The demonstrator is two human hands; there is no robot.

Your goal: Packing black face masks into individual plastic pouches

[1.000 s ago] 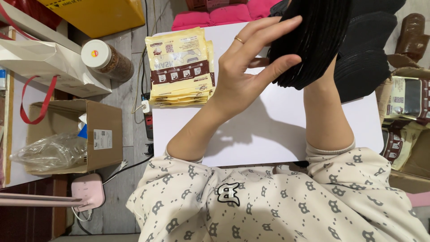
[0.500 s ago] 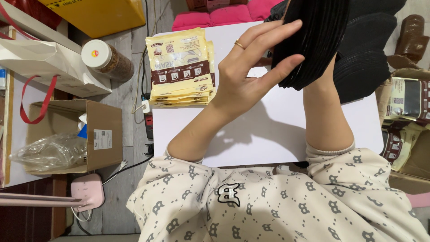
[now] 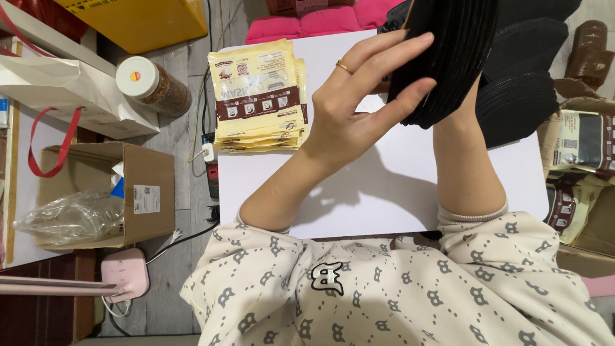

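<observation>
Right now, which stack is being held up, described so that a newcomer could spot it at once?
Start at the white table in the middle. Above its far right part, the left hand and the right hand, mostly hidden behind, hold up a fanned stack of thin black pieces. It is lifted and tilted, unlike the flat black pile on the right edge and the cream sachets lying at the left.

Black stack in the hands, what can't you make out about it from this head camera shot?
- Right hand: hidden behind the black stack; only the forearm shows.
- Stack's top: cut off by the upper frame edge.
- What the stack is made of: too dark to tell, only thin layered edges show.
- Left hand: whether its fingertips pinch a single layer is unclear.
</observation>
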